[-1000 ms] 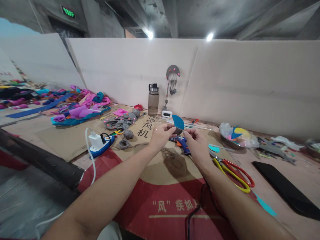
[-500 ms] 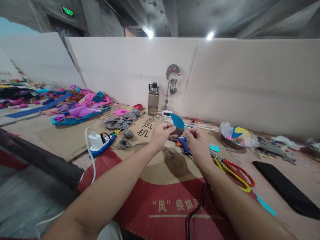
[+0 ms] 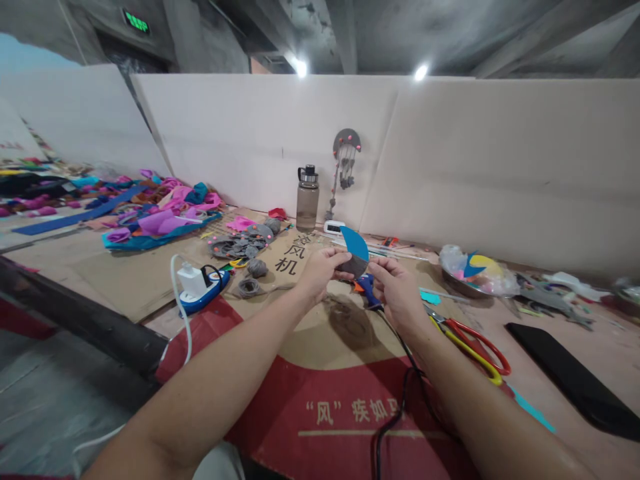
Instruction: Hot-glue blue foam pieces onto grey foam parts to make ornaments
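I hold a small blue and grey half-round felt piece [image 3: 355, 251] up above the cardboard sheet [image 3: 320, 333]. My left hand [image 3: 323, 270] pinches its left edge with thumb and fingers. From the right, my right hand [image 3: 397, 288] pinches its lower corner, fingers curled. A blue glue gun [image 3: 367, 288] lies on the cardboard just under my hands, its black cord running toward me.
Red and yellow scissors [image 3: 473, 347] lie right of my right hand, a black phone [image 3: 570, 380] farther right. A water bottle [image 3: 307, 199] stands at the back wall. A white charger on a blue power strip [image 3: 197, 285], grey felt bits [image 3: 240, 245] and pink scraps [image 3: 160, 217] lie left.
Both hands stay pinched on the felt piece, which has tilted slightly. My right hand has shifted a little, uncovering more of the glue gun.
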Motion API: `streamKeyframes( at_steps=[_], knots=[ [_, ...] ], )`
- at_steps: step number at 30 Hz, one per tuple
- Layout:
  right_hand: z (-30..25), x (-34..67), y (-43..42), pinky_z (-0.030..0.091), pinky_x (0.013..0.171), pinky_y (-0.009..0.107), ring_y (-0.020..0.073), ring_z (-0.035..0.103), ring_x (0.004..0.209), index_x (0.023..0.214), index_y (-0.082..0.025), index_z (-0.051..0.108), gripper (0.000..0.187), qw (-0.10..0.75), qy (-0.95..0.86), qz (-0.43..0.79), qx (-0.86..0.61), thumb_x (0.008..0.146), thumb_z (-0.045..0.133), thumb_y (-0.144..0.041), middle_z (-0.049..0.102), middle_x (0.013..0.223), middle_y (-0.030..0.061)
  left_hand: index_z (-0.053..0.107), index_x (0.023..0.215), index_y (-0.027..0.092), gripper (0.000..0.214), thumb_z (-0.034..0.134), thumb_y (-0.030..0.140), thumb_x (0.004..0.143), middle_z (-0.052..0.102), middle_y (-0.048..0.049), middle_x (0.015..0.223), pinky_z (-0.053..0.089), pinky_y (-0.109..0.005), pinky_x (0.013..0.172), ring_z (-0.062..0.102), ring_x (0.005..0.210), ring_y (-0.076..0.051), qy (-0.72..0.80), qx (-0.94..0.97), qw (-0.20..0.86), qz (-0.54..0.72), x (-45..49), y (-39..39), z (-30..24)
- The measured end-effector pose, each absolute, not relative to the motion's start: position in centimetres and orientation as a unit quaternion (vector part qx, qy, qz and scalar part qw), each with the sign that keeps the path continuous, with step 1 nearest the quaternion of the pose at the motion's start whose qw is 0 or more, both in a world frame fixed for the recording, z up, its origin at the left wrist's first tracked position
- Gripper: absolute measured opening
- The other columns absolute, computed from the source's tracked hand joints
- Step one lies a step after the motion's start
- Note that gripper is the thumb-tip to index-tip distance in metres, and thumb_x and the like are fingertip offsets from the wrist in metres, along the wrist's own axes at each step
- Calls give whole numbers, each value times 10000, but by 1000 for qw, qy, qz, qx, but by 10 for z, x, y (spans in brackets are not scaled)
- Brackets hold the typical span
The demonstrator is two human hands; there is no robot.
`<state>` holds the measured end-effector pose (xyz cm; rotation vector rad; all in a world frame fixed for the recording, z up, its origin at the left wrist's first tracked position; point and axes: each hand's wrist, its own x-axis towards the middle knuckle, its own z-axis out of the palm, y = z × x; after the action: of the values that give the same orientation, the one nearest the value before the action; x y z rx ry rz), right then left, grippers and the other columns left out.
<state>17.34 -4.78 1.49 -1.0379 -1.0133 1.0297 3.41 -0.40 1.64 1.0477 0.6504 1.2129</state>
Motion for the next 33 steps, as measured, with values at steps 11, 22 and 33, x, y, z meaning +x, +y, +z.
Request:
streamKeyframes(
  at_steps=[11, 22, 33],
  knots=[
    [16, 173, -52, 116, 367, 153, 14, 200, 425, 756, -181, 567, 357, 600, -441, 537, -396, 610, 823, -382, 380, 534, -100, 588, 737, 116, 89, 640, 154, 799, 603, -26, 681, 519, -220, 518, 565, 567, -95, 289, 457, 699, 467, 33, -1, 16],
    [8, 170, -51, 207, 375, 173, 40, 306, 428, 779, -198, 585, 304, 633, -453, 435, -453, 696, 747, -442, 467, 559, -77, 608, 768, 117, 60, 596, 172, 749, 635, -50, 732, 483, -241, 556, 606, 644, -130, 250, 505, 682, 467, 38, -2, 10],
    [-2, 176, -43, 399, 511, 240, 113, 499, 542, 853, -197, 643, 266, 618, -500, 362, -488, 744, 684, -436, 607, 645, -22, 509, 920, 140, 222, 653, 122, 752, 600, 6, 729, 482, -223, 537, 589, 600, -98, 287, 600, 603, 441, 44, -6, 5]
  ],
)
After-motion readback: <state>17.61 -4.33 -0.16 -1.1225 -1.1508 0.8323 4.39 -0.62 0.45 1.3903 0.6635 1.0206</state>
